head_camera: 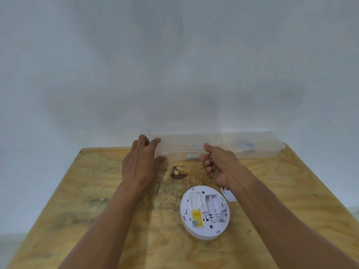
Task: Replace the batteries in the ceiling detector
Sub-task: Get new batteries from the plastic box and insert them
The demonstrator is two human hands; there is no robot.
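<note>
A plywood surface stands against a pale wall. At its far edge lies a long clear plastic storage box, lid down, with a small grey latch at the middle of its front wall; some blue and white things show dimly through its right half, too blurred to name.

Both hands reach to the box. The left hand lies at the box's left end, palm down, fingers spread and fairly straight, the upper fingers over the corner of the lid and the thumb against the lower front edge. The right hand is just right of the latch, turned thumb up, its fingers curled inward toward the palm; the thumb tip meets the front of the box near the lid's edge. Whether it pinches anything there I cannot tell.

The ceiling detector, a round white disc, lies back side up on the surface, nearer the person and between the two forearms, close under the right one. Its battery compartment is uncovered and shows bare slots with metal contacts. A yellow label sits on the left part of the back. A small white battery cover lies just beside the detector's upper right rim, partly hidden by the right wrist.

A dark brown stain marks the wood between the hands.
</note>
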